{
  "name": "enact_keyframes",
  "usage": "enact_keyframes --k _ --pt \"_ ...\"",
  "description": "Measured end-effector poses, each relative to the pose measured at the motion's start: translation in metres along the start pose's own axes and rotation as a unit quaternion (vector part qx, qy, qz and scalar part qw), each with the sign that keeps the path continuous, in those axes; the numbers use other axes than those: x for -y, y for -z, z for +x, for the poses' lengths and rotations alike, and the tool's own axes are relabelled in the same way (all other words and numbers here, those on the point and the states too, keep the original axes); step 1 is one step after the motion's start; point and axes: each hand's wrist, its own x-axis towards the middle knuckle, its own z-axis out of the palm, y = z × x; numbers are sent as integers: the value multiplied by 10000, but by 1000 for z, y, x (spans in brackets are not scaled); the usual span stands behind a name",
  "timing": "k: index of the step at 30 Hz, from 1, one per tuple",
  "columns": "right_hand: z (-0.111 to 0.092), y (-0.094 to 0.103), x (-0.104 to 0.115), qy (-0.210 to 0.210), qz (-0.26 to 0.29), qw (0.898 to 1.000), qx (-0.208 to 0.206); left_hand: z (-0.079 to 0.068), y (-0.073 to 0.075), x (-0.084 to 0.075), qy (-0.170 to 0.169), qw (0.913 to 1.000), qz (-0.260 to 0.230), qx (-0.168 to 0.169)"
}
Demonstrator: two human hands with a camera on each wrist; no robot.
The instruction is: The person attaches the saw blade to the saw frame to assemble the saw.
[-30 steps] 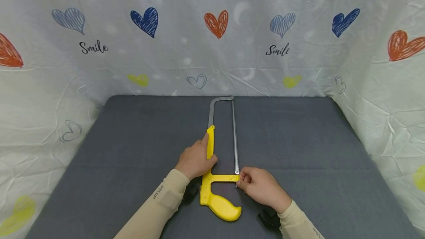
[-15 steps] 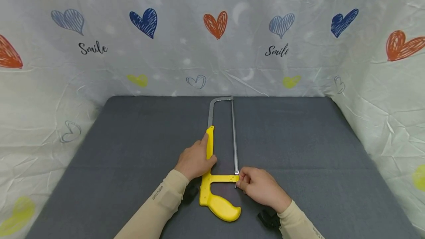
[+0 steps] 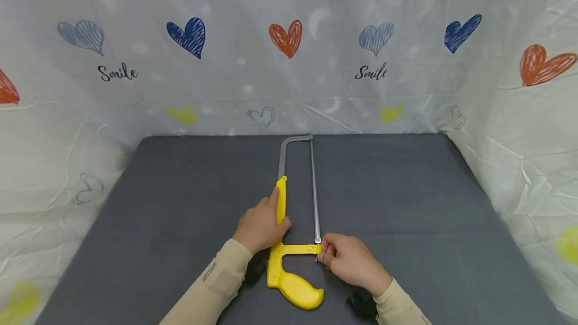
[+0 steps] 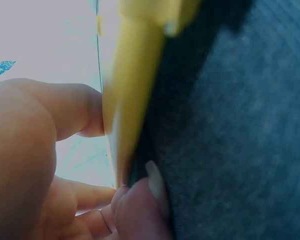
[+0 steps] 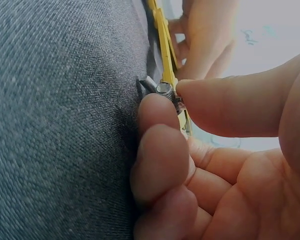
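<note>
A hacksaw (image 3: 300,291) with a yellow handle and grey metal front bow lies flat on the dark cloth, its far end at the back edge. Its thin blade (image 3: 314,192) runs along the right side. My left hand (image 3: 259,224) holds the yellow frame bar, thumb on the inner side and index finger stretched along it. At the near right corner, my right hand (image 3: 354,262) pinches the metal wing nut (image 5: 164,89) between thumb and index finger; the other fingers are curled. In the left wrist view, the yellow bar (image 4: 132,85) stands between thumb and fingers.
Dark grey cloth (image 3: 406,194) covers the table. Behind it and along both sides hangs a pale curtain (image 3: 334,84) printed with hearts. Black wrist gear (image 3: 361,305) sits under the right wrist.
The head view has tilted slightly, so everything sits a little lower and to the left. Both hands stay at the same places on the hacksaw; the right fingers have shifted slightly at the wing nut.
</note>
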Motion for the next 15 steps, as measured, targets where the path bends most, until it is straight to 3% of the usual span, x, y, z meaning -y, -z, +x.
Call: enact_keyframes --k 4,10,12,15 --pt "2 1 -4 -6 -68 10000 28 1 -3 -1 4 9999 -136 53" --pt "3 3 -17 -261 201 9989 321 -5 -10 7 10 9980 -441 447" --pt "7 7 -23 -373 -34 9992 114 -5 -9 14 4 9971 -547 526" --pt "17 15 -35 -446 -709 9948 -585 -3 -3 29 15 9986 -485 229"
